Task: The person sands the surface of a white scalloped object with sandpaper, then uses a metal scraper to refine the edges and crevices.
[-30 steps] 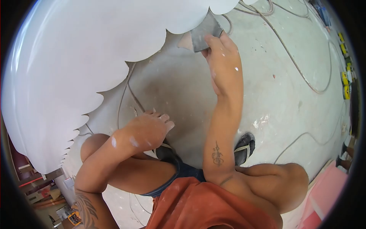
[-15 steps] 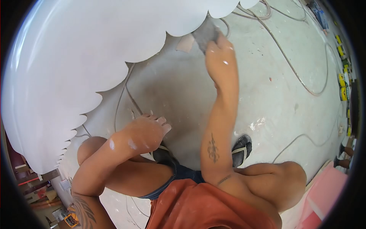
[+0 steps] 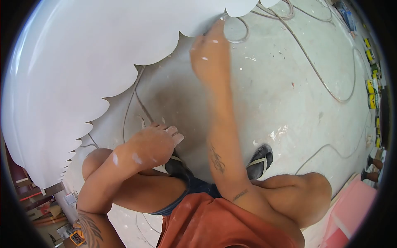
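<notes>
A large glossy white panel with a scalloped edge fills the upper left. My right hand is at that edge near the top middle, blurred, its fingers closed on a grey sheet that shows only in part against the panel. My left hand hangs over my left knee, away from the panel. Its fingers are curled, white dust is on it, and what lies under them is hidden.
Cables cross the dusty floor, some passing beneath the panel. Yellow-labelled containers line the far right. Pink material lies at the lower right. Another person's feet show at the right edge.
My right hand has moved left along the scalloped edge. The grey sheet is now mostly hidden, and the pale piece beside it is out of sight. My left hand has barely shifted.
</notes>
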Demonstrator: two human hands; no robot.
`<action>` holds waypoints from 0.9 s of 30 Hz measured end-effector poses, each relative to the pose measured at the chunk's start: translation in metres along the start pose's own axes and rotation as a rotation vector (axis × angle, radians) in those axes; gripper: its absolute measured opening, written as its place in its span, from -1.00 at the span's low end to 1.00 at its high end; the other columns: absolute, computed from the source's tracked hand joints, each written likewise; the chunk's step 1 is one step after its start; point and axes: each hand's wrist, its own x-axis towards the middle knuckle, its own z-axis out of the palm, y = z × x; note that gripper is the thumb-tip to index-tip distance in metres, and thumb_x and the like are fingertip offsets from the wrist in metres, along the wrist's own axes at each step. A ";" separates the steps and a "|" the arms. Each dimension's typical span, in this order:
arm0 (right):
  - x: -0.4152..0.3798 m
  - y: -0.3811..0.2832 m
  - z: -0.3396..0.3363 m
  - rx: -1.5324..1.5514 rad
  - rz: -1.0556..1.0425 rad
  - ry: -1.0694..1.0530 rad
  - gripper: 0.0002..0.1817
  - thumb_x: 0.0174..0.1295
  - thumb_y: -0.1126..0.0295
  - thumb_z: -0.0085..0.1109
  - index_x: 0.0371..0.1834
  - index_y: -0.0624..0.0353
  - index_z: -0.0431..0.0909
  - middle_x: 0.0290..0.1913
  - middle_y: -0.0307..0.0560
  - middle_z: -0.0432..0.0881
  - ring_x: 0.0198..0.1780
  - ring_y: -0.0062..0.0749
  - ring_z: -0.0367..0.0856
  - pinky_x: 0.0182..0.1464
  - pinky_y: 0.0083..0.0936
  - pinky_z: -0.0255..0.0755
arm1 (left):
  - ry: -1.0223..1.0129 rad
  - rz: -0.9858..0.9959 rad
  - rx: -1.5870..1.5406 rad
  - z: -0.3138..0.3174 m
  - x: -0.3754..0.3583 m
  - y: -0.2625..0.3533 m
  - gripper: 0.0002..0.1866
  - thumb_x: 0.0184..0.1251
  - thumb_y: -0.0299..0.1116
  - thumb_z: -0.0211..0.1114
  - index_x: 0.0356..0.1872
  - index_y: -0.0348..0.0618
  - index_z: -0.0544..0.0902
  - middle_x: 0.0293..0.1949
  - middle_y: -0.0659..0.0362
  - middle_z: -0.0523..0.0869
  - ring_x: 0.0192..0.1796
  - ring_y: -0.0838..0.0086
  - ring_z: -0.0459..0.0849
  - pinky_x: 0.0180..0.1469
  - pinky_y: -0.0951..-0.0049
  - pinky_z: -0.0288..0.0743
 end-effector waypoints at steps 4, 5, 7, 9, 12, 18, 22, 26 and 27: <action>0.015 0.044 0.035 -0.248 -0.448 0.501 -0.28 0.41 0.51 0.01 0.55 0.72 0.06 -0.11 0.50 0.71 -0.11 0.26 0.76 -0.04 -0.18 0.60 | 0.027 0.008 -0.003 0.011 0.003 -0.005 -0.69 0.28 -0.56 0.18 0.04 -0.25 0.65 0.03 -0.02 0.71 0.12 0.05 0.72 0.28 0.12 0.54; 0.012 0.047 0.035 -0.125 -0.332 0.359 -0.29 0.41 0.52 0.00 0.56 0.72 0.05 -0.11 0.50 0.71 -0.11 0.27 0.75 -0.05 -0.16 0.60 | -0.003 -0.004 0.008 0.010 0.005 -0.007 -0.69 0.28 -0.56 0.18 0.04 -0.25 0.65 0.03 -0.03 0.71 0.12 0.05 0.72 0.28 0.12 0.54; 0.010 0.053 0.038 -0.039 -0.212 0.243 -0.31 0.41 0.55 -0.03 0.55 0.72 0.05 -0.12 0.48 0.71 -0.10 0.29 0.74 -0.06 -0.11 0.58 | -0.035 -0.015 0.014 0.010 0.005 -0.004 -0.68 0.28 -0.56 0.18 0.05 -0.26 0.65 0.04 -0.03 0.71 0.13 0.05 0.72 0.28 0.13 0.54; 0.005 0.047 0.029 -0.063 -0.223 0.257 -0.33 0.42 0.56 -0.04 0.54 0.72 0.06 -0.12 0.47 0.71 -0.10 0.29 0.73 -0.07 -0.09 0.56 | 0.054 0.031 0.005 0.008 0.006 -0.004 -0.68 0.28 -0.56 0.18 0.06 -0.26 0.65 0.04 -0.03 0.71 0.13 0.07 0.72 0.27 0.14 0.55; -0.008 0.021 0.008 0.025 -0.059 0.079 -0.33 0.42 0.58 -0.07 0.54 0.73 0.05 -0.02 0.52 0.70 0.01 0.32 0.72 0.05 -0.07 0.57 | -0.015 0.017 0.023 0.003 0.005 -0.003 -0.66 0.29 -0.55 0.18 0.08 -0.27 0.66 0.05 -0.03 0.71 0.15 0.07 0.71 0.26 0.14 0.55; 0.010 0.043 0.065 -0.457 -0.479 0.400 -0.20 0.33 0.69 -0.05 0.62 0.70 -0.13 0.62 0.67 0.05 0.61 0.32 0.20 0.63 -0.25 0.19 | -0.070 -0.020 0.004 0.002 0.010 -0.005 -0.62 0.27 -0.55 0.19 0.12 -0.25 0.66 0.07 -0.02 0.70 0.19 0.08 0.70 0.26 0.16 0.55; -0.002 0.053 0.037 0.010 -0.129 0.074 -0.32 0.35 0.67 -0.09 0.57 0.64 0.07 0.48 0.53 0.36 0.37 0.34 0.54 0.43 -0.23 0.48 | -0.102 -0.030 -0.016 0.007 0.015 -0.007 -0.63 0.28 -0.55 0.19 0.11 -0.25 0.67 0.07 -0.03 0.70 0.21 0.07 0.70 0.28 0.14 0.55; -0.023 0.074 0.028 0.894 0.374 -0.156 -0.53 0.36 0.58 -0.06 0.28 0.74 0.34 0.21 0.35 0.62 0.11 0.19 0.75 0.12 -0.06 0.75 | -0.092 -0.041 0.009 -0.004 0.016 -0.005 -0.65 0.42 -0.42 0.28 0.20 -0.20 0.65 0.16 0.01 0.70 0.24 0.06 0.68 0.33 0.12 0.50; -0.028 0.075 0.026 0.895 0.377 -0.162 -0.53 0.36 0.58 -0.06 0.28 0.74 0.34 0.21 0.35 0.62 0.11 0.19 0.75 0.12 -0.06 0.75 | -0.099 -0.051 0.016 -0.004 0.015 -0.003 -0.63 0.41 -0.43 0.28 0.21 -0.20 0.65 0.17 0.00 0.70 0.25 0.06 0.68 0.33 0.12 0.50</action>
